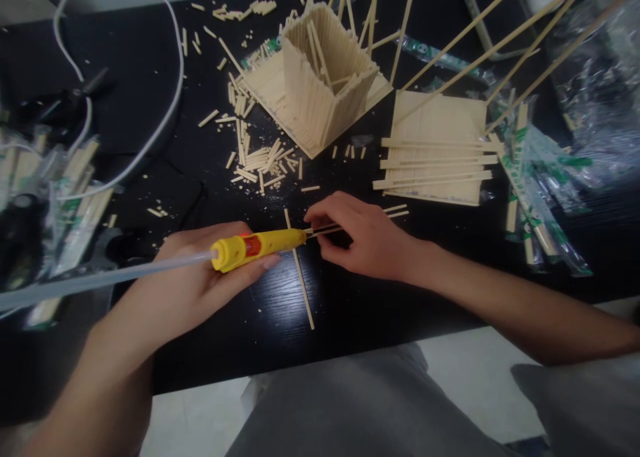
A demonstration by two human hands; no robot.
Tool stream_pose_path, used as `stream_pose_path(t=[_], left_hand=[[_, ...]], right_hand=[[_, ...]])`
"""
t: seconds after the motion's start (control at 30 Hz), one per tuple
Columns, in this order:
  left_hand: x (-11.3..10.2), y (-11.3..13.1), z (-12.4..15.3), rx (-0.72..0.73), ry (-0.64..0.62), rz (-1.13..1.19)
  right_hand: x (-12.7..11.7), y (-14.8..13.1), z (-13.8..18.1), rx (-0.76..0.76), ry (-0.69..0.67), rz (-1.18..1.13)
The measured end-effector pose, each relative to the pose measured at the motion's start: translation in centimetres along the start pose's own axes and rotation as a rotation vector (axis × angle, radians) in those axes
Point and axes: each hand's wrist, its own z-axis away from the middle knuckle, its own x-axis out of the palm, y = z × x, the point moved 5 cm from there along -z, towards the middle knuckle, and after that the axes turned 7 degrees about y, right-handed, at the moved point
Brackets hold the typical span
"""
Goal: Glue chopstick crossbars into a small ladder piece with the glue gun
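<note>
Above the desk (210,357), my left hand (200,277) grips the glue gun (265,247); right hand (363,237) pinches sticks (327,230) at its tip (303,236). If either wavers, I could burn myself or glue them crooked.

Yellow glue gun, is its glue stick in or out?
Partly in: the translucent glue stick enters the yellow glue gun from behind, a long length outside.

Glue gun (265,246): handle hidden by left hand (193,270)
Glue stick (125,276): cut off at left edge
Thin sticks (399,208): middles hidden by right hand (363,237)
White cord (181,57): cut off at top edge
Wrappers (521,137): print too small to read
</note>
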Motion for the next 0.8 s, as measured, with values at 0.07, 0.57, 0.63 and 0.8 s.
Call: stream_pose_path(t=[0.07, 0.57, 0.63, 0.8], left_hand=[[-0.7, -0.6, 0.3, -0.025, 0.001, -0.005], [4.1, -2.2, 1.1, -0.503, 0.316, 0.204], [4.7, -2.2, 1.2, -0.523, 0.293, 0.254], [4.9, -1.9, 1.3, -0.534, 0.250, 0.269]], right_hand=[[0.0, 0.0, 0.0, 0.001, -0.003, 0.002], [-0.2, -0.3, -0.1, -0.029, 0.019, 0.035], [-0.2, -0.3, -0.1, -0.050, 0.020, 0.040], [-0.1, -0.4, -0.2, -0.089, 0.025, 0.042]])
